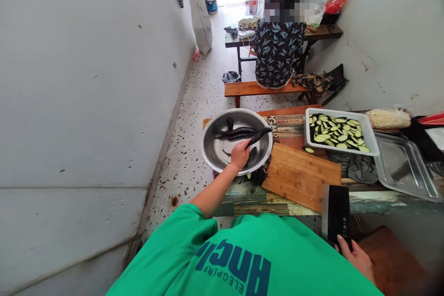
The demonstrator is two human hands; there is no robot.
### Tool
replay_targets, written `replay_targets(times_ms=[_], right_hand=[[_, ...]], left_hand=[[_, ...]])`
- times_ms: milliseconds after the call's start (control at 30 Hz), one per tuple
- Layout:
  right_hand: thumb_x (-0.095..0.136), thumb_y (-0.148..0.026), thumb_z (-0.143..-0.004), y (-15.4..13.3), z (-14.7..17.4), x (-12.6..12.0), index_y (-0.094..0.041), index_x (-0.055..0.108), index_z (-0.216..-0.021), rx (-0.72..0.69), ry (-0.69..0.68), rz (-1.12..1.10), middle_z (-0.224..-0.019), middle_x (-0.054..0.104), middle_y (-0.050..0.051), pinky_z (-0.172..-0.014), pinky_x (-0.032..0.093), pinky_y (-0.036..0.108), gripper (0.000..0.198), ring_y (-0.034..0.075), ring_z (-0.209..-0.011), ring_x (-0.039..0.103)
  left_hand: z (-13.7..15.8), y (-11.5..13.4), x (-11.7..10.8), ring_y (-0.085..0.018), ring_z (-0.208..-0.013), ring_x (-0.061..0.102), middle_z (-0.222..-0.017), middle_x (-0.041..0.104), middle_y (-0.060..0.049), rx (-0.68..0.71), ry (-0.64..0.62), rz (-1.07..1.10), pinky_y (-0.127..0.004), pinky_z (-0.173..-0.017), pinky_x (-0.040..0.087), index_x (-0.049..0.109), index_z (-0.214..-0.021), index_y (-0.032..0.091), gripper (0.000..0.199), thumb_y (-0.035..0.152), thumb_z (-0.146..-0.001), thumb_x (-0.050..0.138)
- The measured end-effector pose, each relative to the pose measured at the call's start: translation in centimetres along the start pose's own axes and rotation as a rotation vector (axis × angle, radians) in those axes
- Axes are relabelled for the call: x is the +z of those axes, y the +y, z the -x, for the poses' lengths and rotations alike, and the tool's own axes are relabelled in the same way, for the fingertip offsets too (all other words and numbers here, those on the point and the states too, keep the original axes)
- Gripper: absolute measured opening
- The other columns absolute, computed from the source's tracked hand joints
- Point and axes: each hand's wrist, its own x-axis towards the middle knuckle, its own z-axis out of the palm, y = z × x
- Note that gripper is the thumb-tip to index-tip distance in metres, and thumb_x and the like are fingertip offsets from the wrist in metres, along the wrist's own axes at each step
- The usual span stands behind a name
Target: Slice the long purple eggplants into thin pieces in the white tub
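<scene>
My left hand [240,153] grips a long dark eggplant [259,136], lifted over the steel basin [206,143]. More dark eggplants [239,132] lie inside that basin. In my right hand [355,255] is a black-bladed cleaver [337,215], its blade pointing forward past the table's near edge. A wooden cutting board [300,173] lies between the two hands, with bare wood showing on top. Behind it stands a white tray [373,141] full of sliced eggplant [338,133]. One loose slice [308,150] rests on the table beside the tray.
A clear plastic lid or tray [405,166] and a grey cloth [362,169] sit at the right. Dark trimmings [258,176] lie by the basin. Ahead, a person [279,51] sits on a wooden bench [243,89], facing away. A white wall [86,78] runs along the left.
</scene>
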Motion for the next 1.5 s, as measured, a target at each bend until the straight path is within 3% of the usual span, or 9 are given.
replay_targets(times_ms=[167,300,433,533,667,833,1033,1267,1500], right_hand=[[0.046,-0.066,-0.066,1.0,-2.8,-0.2,-0.025,0.048,-0.063,0.014,-0.177,-0.320,-0.048,0.055,0.001,-0.044,0.044,0.031,0.041,0.017,-0.041,0.053],[0.041,-0.062,-0.074,1.2,-7.3,-0.9,-0.023,0.046,-0.065,-0.130,-0.235,-0.196,-0.050,0.056,-0.001,-0.048,0.042,0.028,0.040,0.015,-0.042,0.053],[0.034,-0.044,-0.087,1.1,-11.6,-1.9,-0.020,0.056,-0.075,-0.324,-0.197,0.219,-0.060,0.064,0.005,-0.057,0.039,0.027,0.035,0.017,-0.057,0.060],[0.033,-0.038,-0.092,1.3,-13.8,-2.5,-0.018,0.062,-0.091,-0.462,-0.170,0.459,-0.080,0.071,0.010,-0.058,0.036,0.027,0.035,0.019,-0.069,0.064],[0.032,-0.036,-0.095,1.9,-15.1,-3.1,-0.017,0.061,-0.097,-0.613,-0.185,0.586,-0.085,0.071,0.010,-0.056,0.033,0.027,0.035,0.018,-0.072,0.065],[0.028,-0.034,-0.097,1.5,-14.6,-4.2,-0.017,0.060,-0.096,-0.721,-0.249,0.657,-0.089,0.071,0.010,-0.054,0.031,0.027,0.036,0.019,-0.073,0.066],[0.026,-0.027,-0.097,1.0,-13.9,-5.7,-0.015,0.058,-0.099,-0.736,-0.327,0.770,-0.092,0.069,0.014,-0.054,0.036,0.027,0.034,0.021,-0.074,0.067],[0.027,-0.029,-0.097,0.8,-13.7,-5.7,-0.014,0.054,-0.101,-0.615,-0.490,0.723,-0.092,0.069,0.017,-0.060,0.044,0.029,0.031,0.024,-0.080,0.069],[0.026,-0.031,-0.098,-0.4,-14.7,-3.8,-0.012,0.053,-0.101,-0.585,-0.491,0.669,-0.088,0.071,0.016,-0.065,0.045,0.029,0.033,0.025,-0.084,0.070]], left_hand=[[5.0,7.6,5.1,-0.020,-0.092,0.061,-0.105,0.069,-0.006,0.203,-0.080,-0.028,-0.033,-0.083,0.050,0.060,-0.125,0.023,0.033,0.024,-0.094,0.050],[8.6,11.0,11.6,-0.020,-0.090,0.057,-0.100,0.066,-0.006,0.173,-0.252,-0.121,-0.032,-0.081,0.047,0.064,-0.119,0.025,0.030,0.021,-0.093,0.050],[10.4,10.6,16.4,-0.022,-0.092,0.056,-0.097,0.064,-0.010,0.033,-0.327,-0.197,-0.036,-0.083,0.047,0.066,-0.114,0.020,0.028,0.019,-0.092,0.050],[10.8,9.8,18.1,-0.027,-0.102,0.054,-0.106,0.062,-0.013,-0.013,-0.224,-0.221,-0.043,-0.090,0.045,0.065,-0.115,0.018,0.030,0.028,-0.088,0.059],[9.9,10.0,20.2,-0.026,-0.113,0.051,-0.120,0.058,-0.012,0.224,-0.157,-0.150,-0.045,-0.098,0.043,0.061,-0.123,0.022,0.035,0.037,-0.092,0.055],[8.8,11.0,24.2,-0.021,-0.101,0.056,-0.106,0.065,-0.008,0.481,-0.224,-0.122,-0.038,-0.088,0.048,0.069,-0.098,0.020,0.025,0.030,-0.097,0.046],[9.0,11.6,24.7,-0.019,-0.093,0.055,-0.091,0.063,-0.010,0.454,-0.239,-0.115,-0.035,-0.084,0.047,0.065,-0.076,0.016,0.034,0.021,-0.098,0.039],[9.0,12.3,24.2,-0.019,-0.095,0.057,-0.095,0.065,-0.011,0.407,-0.232,-0.054,-0.036,-0.084,0.050,0.065,-0.085,0.016,0.031,0.024,-0.099,0.038],[8.6,12.2,24.3,-0.019,-0.094,0.057,-0.095,0.065,-0.010,0.391,-0.276,-0.029,-0.035,-0.084,0.049,0.065,-0.081,0.016,0.030,0.022,-0.098,0.041]])
